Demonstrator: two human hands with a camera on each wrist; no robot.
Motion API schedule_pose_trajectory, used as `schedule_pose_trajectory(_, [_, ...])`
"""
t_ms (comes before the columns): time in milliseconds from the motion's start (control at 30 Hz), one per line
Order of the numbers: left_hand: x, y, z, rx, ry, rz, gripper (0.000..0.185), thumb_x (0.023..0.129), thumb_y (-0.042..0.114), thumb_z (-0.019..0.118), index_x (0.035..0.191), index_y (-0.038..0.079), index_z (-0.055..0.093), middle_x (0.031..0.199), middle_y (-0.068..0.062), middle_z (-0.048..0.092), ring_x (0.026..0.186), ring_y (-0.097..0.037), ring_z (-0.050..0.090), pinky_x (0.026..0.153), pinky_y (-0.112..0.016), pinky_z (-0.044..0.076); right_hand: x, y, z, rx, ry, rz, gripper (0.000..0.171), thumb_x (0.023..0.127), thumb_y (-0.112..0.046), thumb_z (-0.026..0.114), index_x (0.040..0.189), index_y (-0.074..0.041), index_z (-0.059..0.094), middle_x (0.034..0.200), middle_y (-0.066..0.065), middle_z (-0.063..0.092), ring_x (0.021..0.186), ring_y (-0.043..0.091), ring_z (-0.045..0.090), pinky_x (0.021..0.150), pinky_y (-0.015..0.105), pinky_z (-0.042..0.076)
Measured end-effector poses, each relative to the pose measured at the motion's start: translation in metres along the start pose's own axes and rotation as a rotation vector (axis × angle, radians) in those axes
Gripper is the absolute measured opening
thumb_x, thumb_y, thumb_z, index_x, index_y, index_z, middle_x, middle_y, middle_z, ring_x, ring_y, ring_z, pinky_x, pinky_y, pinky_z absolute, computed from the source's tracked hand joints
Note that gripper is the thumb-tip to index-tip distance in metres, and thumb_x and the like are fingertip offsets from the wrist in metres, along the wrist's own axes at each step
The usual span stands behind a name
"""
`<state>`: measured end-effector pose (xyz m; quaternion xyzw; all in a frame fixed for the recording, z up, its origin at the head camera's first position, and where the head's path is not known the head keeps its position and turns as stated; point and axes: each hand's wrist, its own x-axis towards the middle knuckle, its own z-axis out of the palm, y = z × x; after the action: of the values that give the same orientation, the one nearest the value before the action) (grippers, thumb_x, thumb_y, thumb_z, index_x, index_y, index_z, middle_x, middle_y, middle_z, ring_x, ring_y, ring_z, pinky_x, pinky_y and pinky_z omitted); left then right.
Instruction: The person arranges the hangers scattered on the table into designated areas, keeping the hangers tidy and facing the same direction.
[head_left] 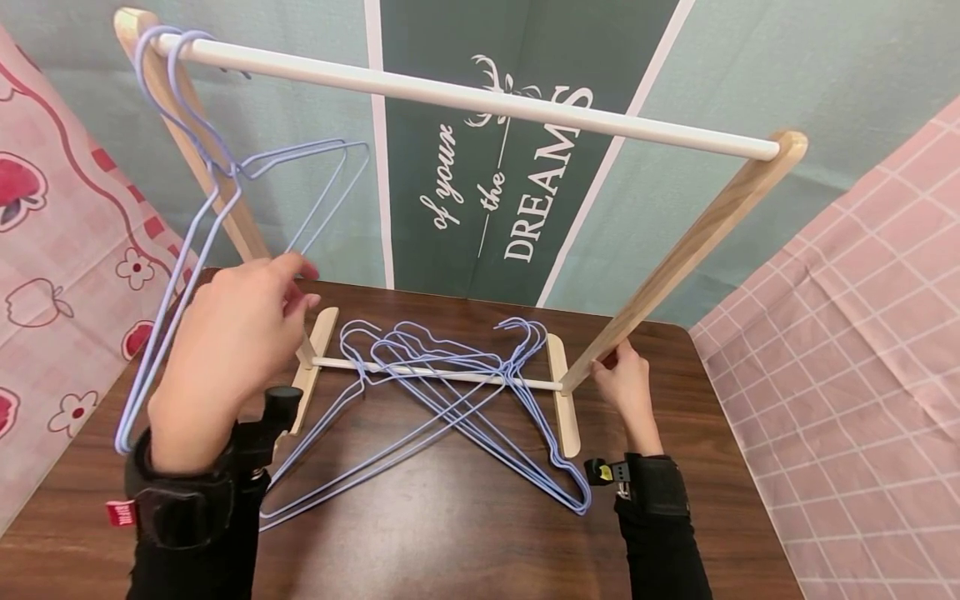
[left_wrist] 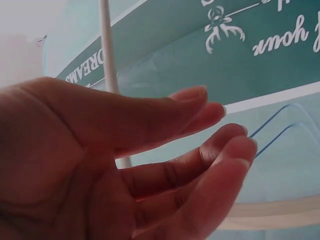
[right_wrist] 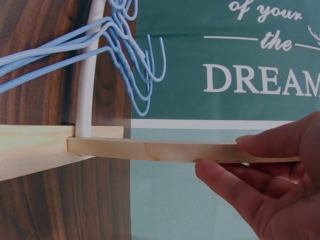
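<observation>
Head view: left hand (head_left: 232, 350) loose beside hung hangers (head_left: 225, 208), right hand (head_left: 626, 379) pinching the rack's wooden upright (head_left: 690, 250).

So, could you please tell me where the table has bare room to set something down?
Free: the near strip of the table between the two forearms, and the right side beyond the right hand. Crowded: the middle, where blue hangers lie across the rack's lower rod, and the left, where the left hand hovers by two hung hangers.

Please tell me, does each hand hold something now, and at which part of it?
The right hand grips the rack's right wooden post near its lower end. The left hand holds nothing; its fingers are relaxed beside the hanging blue hangers.
</observation>
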<state>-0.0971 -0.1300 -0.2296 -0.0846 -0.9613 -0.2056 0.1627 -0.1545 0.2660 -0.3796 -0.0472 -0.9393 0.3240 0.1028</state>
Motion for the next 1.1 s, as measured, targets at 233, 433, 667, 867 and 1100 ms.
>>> schedule_pose_trajectory(233, [0.002,-0.002,0.013,-0.035,-0.134,0.022,0.017,0.085,0.011,0.059,0.099,0.003,0.061,0.068,-0.006,0.054,0.062,-0.028,0.050,0.056,-0.045,0.038,0.000,0.001,0.001,0.002,-0.005,0.001,0.022,0.082,0.001,0.056,0.102,0.009,0.052,0.083,0.025,0.057,0.070,0.034,0.057,0.052,0.032,0.041])
schedule_pose_trajectory(433, [0.003,-0.007,0.026,-0.039,-0.186,0.047,0.017,0.083,0.007,0.059,0.099,0.002,0.061,0.067,-0.005,0.055,0.064,-0.027,0.050,0.059,-0.043,0.039,0.001,0.002,0.001,0.006,-0.011,0.009,0.023,0.082,0.000,0.056,0.103,0.008,0.052,0.084,0.026,0.058,0.071,0.035,0.057,0.053,0.032,0.042])
schedule_pose_trajectory(667, [0.001,-0.013,0.042,-0.057,-0.249,0.022,0.017,0.083,0.007,0.059,0.099,0.002,0.061,0.070,-0.005,0.058,0.062,-0.026,0.053,0.055,-0.043,0.040,0.001,0.001,0.001,0.008,-0.017,0.009,0.023,0.082,0.001,0.056,0.104,0.009,0.051,0.084,0.026,0.057,0.072,0.035,0.057,0.053,0.033,0.042])
schedule_pose_trajectory(867, [0.000,-0.019,0.060,-0.068,-0.291,0.029,0.016,0.082,0.007,0.061,0.097,0.001,0.061,0.066,-0.002,0.054,0.060,-0.024,0.051,0.054,-0.040,0.039,0.000,0.001,0.001,0.006,-0.002,0.002,0.022,0.082,0.001,0.056,0.102,0.009,0.052,0.084,0.026,0.058,0.073,0.036,0.058,0.055,0.036,0.044])
schedule_pose_trajectory(1100, [-0.002,-0.028,0.081,-0.088,-0.349,0.015,0.011,0.082,0.005,0.058,0.093,0.005,0.062,0.069,-0.003,0.058,0.066,-0.025,0.055,0.057,-0.041,0.041,0.000,0.002,0.002,0.012,-0.006,0.006,0.023,0.082,0.001,0.056,0.103,0.009,0.052,0.085,0.026,0.058,0.073,0.036,0.058,0.054,0.034,0.043])
